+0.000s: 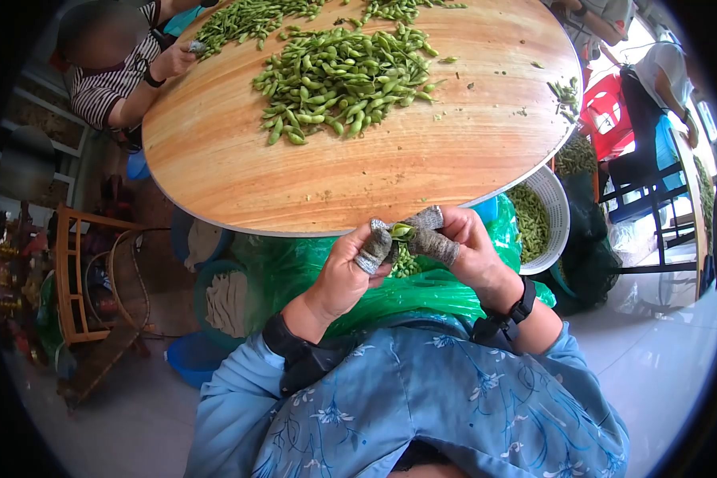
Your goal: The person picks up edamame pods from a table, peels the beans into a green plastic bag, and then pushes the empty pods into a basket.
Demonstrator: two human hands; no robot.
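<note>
In front of my chest, my left hand (342, 267) and my right hand (468, 247) meet at the table's near edge. A green edamame pod (401, 231) is pinched between their fingertips, which are wrapped in grey finger covers. Just below my fingers, green beans (407, 263) show in an opening of the green plastic bag (350, 301) spread over my lap. Part of the pod is hidden by the finger covers. Ahead on the round wooden table (239, 179) lies a big heap of edamame pods (334, 84).
A co-worker's hand (174, 61) is by another pod pile (247, 22) at the far left. A white basket (556, 219) of green pods or beans stands at the right of the table. Blue tubs (190, 354) and a wooden chair (73, 279) are to the left.
</note>
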